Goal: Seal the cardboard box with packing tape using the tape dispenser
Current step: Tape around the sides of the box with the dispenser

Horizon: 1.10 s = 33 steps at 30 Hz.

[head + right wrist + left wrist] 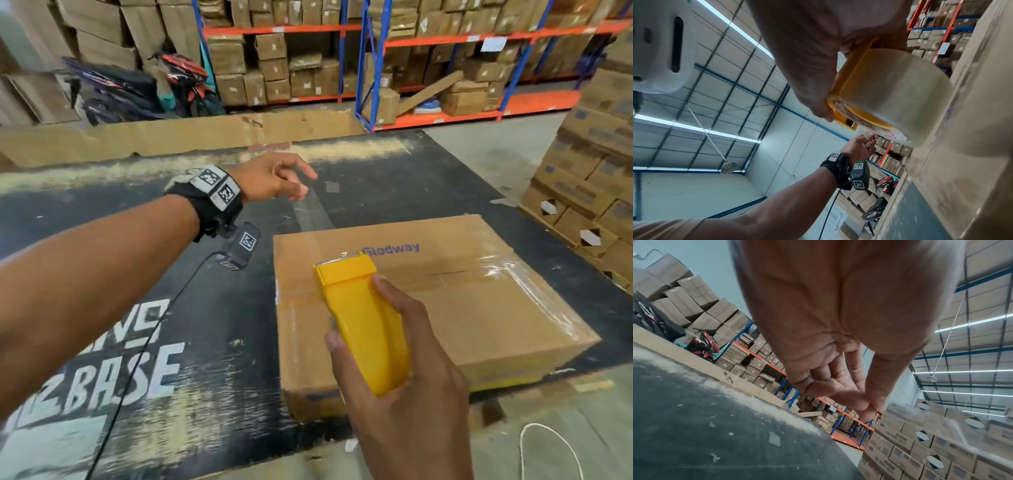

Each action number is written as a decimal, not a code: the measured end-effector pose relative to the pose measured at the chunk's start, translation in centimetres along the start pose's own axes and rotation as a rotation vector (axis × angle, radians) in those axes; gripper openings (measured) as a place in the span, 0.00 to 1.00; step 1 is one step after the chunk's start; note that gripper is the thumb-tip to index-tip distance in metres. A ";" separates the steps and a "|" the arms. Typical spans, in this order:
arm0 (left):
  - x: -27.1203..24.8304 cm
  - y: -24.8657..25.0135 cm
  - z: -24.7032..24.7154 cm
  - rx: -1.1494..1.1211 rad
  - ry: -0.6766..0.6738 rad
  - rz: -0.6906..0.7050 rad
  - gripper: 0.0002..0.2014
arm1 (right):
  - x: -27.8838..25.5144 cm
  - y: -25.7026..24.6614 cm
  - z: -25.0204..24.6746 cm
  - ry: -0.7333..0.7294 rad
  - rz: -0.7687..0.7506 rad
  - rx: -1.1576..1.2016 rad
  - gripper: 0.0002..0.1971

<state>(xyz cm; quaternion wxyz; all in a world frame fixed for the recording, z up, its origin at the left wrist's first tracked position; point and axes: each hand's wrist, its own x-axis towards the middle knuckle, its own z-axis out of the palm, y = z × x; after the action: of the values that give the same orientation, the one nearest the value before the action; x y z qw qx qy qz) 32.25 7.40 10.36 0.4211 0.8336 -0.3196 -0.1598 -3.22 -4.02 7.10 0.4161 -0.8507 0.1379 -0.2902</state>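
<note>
Tape-drawing step: right hand [404,370] grips yellow tape dispenser [363,325] over cardboard box [479,308]; left hand [274,180] pinches clear tape strip [313,216] stretched far-left; next, lay it down flat.

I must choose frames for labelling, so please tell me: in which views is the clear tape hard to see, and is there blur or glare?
Head view: the stretched tape is faint but visible, with glare on the box. Left wrist view: the pinching left hand is close and soft. Right wrist view: the box is blurred; the tape roll is clear enough.
</note>
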 end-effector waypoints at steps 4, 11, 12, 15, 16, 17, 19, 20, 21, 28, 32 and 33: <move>1.0 -4.5 -0.9 0.060 -0.033 0.009 0.14 | 0.6 -1.6 4.7 -0.031 0.053 -0.048 0.35; 2.9 -10.4 -0.7 0.068 -0.042 -0.046 0.14 | 2.7 -2.5 9.1 -0.123 0.141 -0.105 0.35; 3.1 -11.0 -0.5 0.056 -0.040 -0.054 0.14 | 2.9 -2.6 9.5 -0.125 0.149 -0.117 0.35; 3.4 -12.6 0.3 0.047 -0.075 -0.090 0.13 | 3.3 -2.6 10.5 -0.137 0.182 -0.150 0.35; 3.5 -13.2 0.6 0.046 -0.097 -0.108 0.13 | 3.4 -2.7 10.7 -0.147 0.197 -0.159 0.35; 3.5 -13.7 0.9 0.047 -0.128 -0.132 0.14 | 3.5 -2.8 10.8 -0.154 0.208 -0.168 0.35; 3.3 -14.6 1.6 0.083 -0.224 -0.191 0.16 | 3.7 -2.9 10.9 -0.151 0.224 -0.183 0.34; 3.0 -14.8 1.9 0.136 -0.249 -0.204 0.18 | 3.7 -3.0 10.8 -0.153 0.235 -0.184 0.34; 2.7 -15.0 2.0 0.203 -0.239 -0.204 0.19 | 3.8 -3.1 10.8 -0.156 0.245 -0.183 0.34; -0.3 -14.9 2.2 -0.321 -0.079 -0.052 0.13 | 4.0 -3.6 10.8 -0.138 0.272 -0.197 0.32; -1.6 -14.6 3.3 -0.238 -0.163 0.057 0.16 | 4.0 -4.4 10.6 -0.160 0.301 -0.210 0.31; -1.7 -14.6 3.4 -0.223 -0.154 0.066 0.16 | 4.1 -4.5 10.6 -0.166 0.292 -0.215 0.30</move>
<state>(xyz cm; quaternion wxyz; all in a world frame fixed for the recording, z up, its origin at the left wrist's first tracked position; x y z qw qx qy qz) 35.02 12.90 -3.42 0.4904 0.7559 -0.3585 -0.2440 6.45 3.42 7.08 0.3702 -0.8822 0.2553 -0.1395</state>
